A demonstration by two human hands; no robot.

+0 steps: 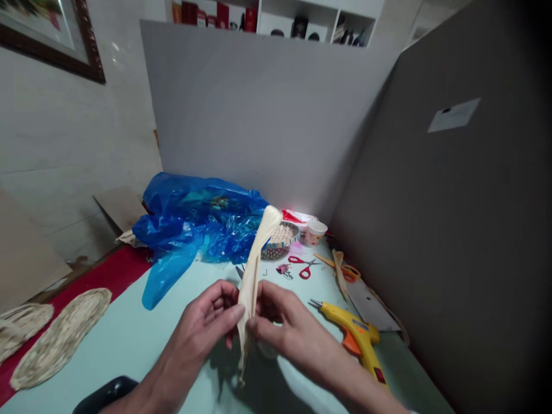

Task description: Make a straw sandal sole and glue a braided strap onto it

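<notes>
Between my two hands stands a pale, cream-coloured strip of dried husk (257,250), folded over at its rounded top and narrowing to a twisted tail below. My left hand (211,316) pinches its left edge between thumb and fingers. On the other side my right hand (280,319) grips the right edge, fingertips partly hidden behind the husk. Both hands hold it above the pale green table (172,351). A yellow glue gun (356,330) with an orange trigger lies right of my right hand.
A blue plastic bag (207,213) lies at the back left. Behind the husk are a round basket (287,234), a paper cup (316,232) and red-handled scissors (305,267). Orange scissors (350,272) rest at right. Woven soles (64,339) lie left. Grey panels (267,109) stand behind and right.
</notes>
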